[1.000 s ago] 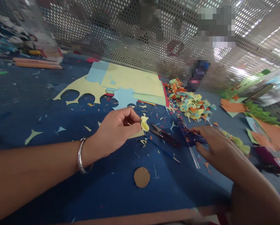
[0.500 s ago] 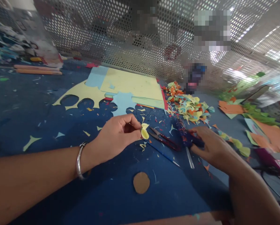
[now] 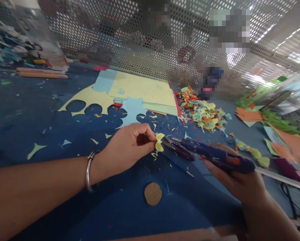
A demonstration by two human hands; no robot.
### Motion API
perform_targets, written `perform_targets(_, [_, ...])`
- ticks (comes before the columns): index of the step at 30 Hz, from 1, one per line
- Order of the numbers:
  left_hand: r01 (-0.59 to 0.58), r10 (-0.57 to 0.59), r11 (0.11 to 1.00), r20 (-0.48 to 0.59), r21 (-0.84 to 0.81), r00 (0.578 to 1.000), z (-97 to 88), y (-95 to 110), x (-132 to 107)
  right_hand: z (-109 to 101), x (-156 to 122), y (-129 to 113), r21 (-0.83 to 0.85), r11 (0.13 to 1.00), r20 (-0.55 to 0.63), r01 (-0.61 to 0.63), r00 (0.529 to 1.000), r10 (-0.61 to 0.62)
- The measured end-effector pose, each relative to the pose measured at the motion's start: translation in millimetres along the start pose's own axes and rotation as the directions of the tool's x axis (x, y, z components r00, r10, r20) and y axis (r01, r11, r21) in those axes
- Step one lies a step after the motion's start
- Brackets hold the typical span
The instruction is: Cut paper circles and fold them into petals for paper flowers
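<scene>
Pinched between the thumb and fingertips of my left hand (image 3: pixel 131 150) is a small yellow paper flower (image 3: pixel 159 143). My right hand (image 3: pixel 235 180) is closed around a dark blue glue gun (image 3: pixel 207 152), whose nozzle points left toward the flower, a short gap apart. A clear glue stick (image 3: pixel 280 176) sticks out of the gun's back end. Under and beside the nozzle lie small thread snips (image 3: pixel 181 152) with dark red handles. A thin blue paintbrush (image 3: pixel 178 166) rests just below them. Nearer to me sits a round brown cardboard disc (image 3: pixel 153 193).
Cut yellow paper (image 3: pixel 142 85) and light blue paper (image 3: pixel 133 110) lie at the back. Right of them is a heap of small paper flowers (image 3: pixel 202 112). Orange sheets (image 3: pixel 288 144) and a cable (image 3: pixel 289 201) are on the right. A perforated metal screen (image 3: pixel 130 43) stands behind.
My right hand has lifted the glue gun and swung its nozzle toward the flower. My left hand has shifted slightly right, with the flower turned a little.
</scene>
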State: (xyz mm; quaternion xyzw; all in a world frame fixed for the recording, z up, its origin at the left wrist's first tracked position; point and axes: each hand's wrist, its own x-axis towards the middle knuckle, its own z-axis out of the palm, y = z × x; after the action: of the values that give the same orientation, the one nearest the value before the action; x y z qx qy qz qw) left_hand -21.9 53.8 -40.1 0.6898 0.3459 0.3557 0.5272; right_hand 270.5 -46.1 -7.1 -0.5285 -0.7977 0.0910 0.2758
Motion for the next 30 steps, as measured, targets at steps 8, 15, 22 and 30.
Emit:
perform_targets(8, [-0.128,0.122,0.965,0.04,0.23,0.992,-0.9,4,-2,11,4,-18,0.167,0.983,0.103,0.071,0.991,-0.089])
perform_targets(15, [-0.181,0.159,0.938,0.099,0.295,0.982,-0.5,9,-3,11,2,-17,0.207,0.975,0.132,0.079,0.985,-0.108])
perform_targets(22, [-0.213,0.185,0.924,0.115,0.317,0.976,1.3,10,-3,11,2,-16,0.22,0.973,0.156,0.072,0.982,-0.108])
perform_targets(30, [-0.2,0.173,0.931,0.115,0.304,0.978,2.0,11,-4,9,1,-16,0.209,0.975,0.181,0.069,0.978,-0.108])
